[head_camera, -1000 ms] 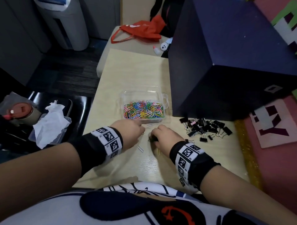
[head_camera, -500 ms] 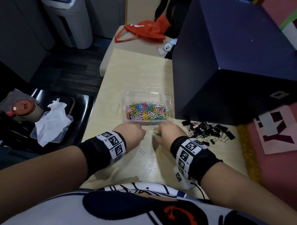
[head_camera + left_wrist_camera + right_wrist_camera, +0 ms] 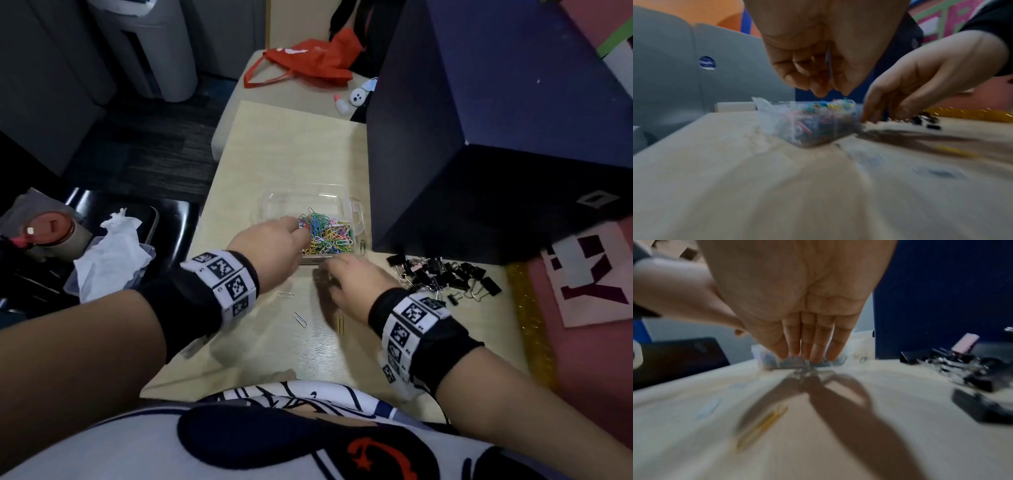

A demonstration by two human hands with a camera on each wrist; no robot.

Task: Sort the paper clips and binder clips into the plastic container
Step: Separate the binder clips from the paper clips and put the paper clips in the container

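Observation:
A clear plastic container (image 3: 308, 198) on the pale table (image 3: 274, 154) holds a heap of coloured paper clips (image 3: 329, 233). My left hand (image 3: 298, 233) hovers over its near left part with the fingertips (image 3: 818, 92) bunched in a pinch; a small coloured bit shows just under them. My right hand (image 3: 323, 274) lies flat, its straight fingers (image 3: 818, 353) touching blurred loose clips at the container's front wall. A yellow clip (image 3: 340, 323), a white clip (image 3: 285, 294) and a silver clip (image 3: 299, 319) lie on the table. Black binder clips (image 3: 442, 274) are piled to the right.
A large dark blue box (image 3: 479, 137) stands right of the container, with a green clip (image 3: 362, 246) at its foot. A black tray with tissue (image 3: 113, 250) sits left of the table, a red bag (image 3: 308, 65) at the far end, and a pink mat (image 3: 582, 359) on the right.
My left hand has lifted off the table and moved forward over the container. My right hand has straightened its fingers and slid up to the container's front wall.

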